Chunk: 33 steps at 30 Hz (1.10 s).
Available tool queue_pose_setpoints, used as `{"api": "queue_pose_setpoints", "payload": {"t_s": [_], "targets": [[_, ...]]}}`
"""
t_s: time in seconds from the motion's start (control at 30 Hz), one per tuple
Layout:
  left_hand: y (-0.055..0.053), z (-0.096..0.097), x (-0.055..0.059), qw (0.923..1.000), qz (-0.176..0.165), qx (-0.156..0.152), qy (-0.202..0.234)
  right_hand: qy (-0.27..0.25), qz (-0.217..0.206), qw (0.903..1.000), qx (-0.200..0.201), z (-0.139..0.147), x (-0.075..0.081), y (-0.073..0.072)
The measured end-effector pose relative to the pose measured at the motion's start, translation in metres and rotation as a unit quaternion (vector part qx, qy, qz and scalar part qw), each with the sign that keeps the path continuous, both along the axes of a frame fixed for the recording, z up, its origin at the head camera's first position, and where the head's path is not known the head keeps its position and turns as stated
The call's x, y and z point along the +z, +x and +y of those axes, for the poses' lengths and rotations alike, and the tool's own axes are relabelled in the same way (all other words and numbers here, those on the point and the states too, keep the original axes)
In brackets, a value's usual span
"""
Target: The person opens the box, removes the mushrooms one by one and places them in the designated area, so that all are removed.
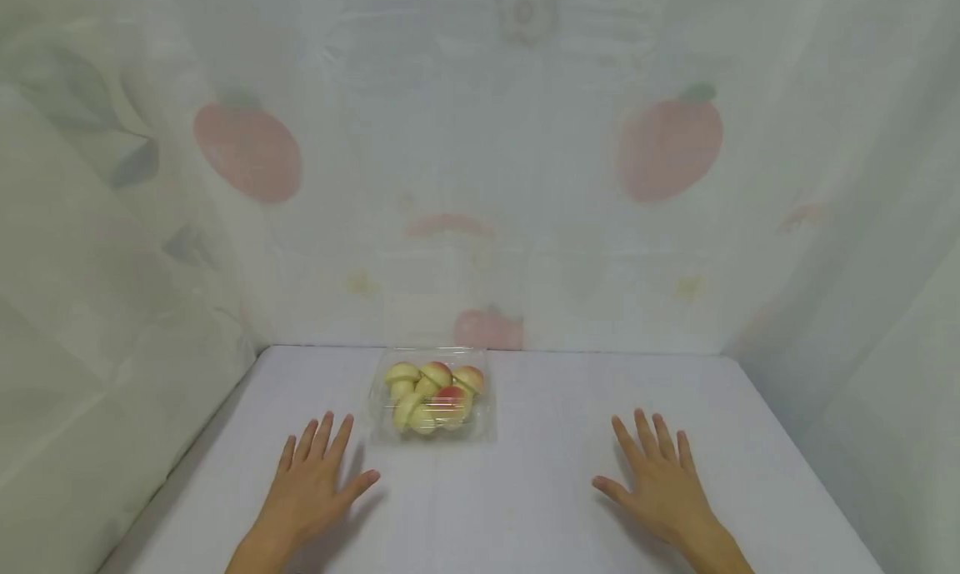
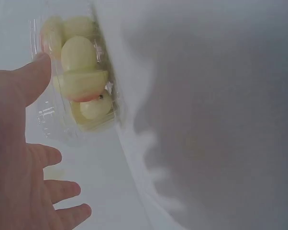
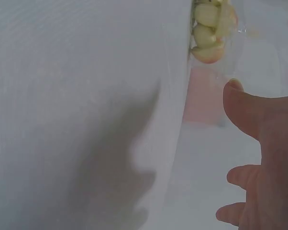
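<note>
A clear plastic box (image 1: 486, 424) stands toward the back left of the white table. Inside it lie several mushroom-shaped pieces (image 1: 423, 391), pale yellow with some red-tinged caps. My left hand (image 1: 309, 482) is spread just left of and nearer than the box, holding nothing. In the left wrist view its thumb overlaps the box's edge, but the head view shows the two apart. Over the right part of the table, my right hand (image 1: 663, 486) is also spread with nothing in it. The box shows at the top of the right wrist view, beyond that thumb.
The white table (image 1: 540, 457) reaches back to a pale curtain (image 1: 480, 166) printed with red fruit. More curtain (image 1: 97, 307) hangs along the left side, and another stretch (image 1: 877, 324) along the right. Both hands cast shadows on the tabletop.
</note>
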<state>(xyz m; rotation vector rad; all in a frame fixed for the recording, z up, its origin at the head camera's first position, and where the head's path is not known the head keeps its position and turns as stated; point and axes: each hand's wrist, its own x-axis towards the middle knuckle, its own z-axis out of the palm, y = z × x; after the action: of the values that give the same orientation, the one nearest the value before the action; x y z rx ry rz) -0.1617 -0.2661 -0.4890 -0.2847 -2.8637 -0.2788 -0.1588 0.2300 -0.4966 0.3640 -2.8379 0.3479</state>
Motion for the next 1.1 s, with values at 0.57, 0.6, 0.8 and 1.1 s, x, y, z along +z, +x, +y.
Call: {"api": "queue_pose_setpoints", "payload": {"t_s": [0.57,0.6,0.8,1.1], "targets": [[-0.009,0.002,-0.003,0.9989,0.042,-0.018,0.01,-0.009,-0.006,0.9996,0.025,-0.023,0.0,-0.006],[-0.01,0.002,-0.004,0.9985,0.048,-0.023,0.01,-0.009,-0.004,0.9996,0.026,-0.024,0.0,-0.006],[-0.014,0.001,-0.008,0.9923,0.109,-0.051,0.032,-0.007,0.0,0.9996,0.029,-0.031,-0.002,-0.007],[-0.015,0.008,-0.005,0.9829,0.155,-0.06,0.078,-0.021,0.007,0.9991,0.037,-0.041,0.003,-0.008]]}}
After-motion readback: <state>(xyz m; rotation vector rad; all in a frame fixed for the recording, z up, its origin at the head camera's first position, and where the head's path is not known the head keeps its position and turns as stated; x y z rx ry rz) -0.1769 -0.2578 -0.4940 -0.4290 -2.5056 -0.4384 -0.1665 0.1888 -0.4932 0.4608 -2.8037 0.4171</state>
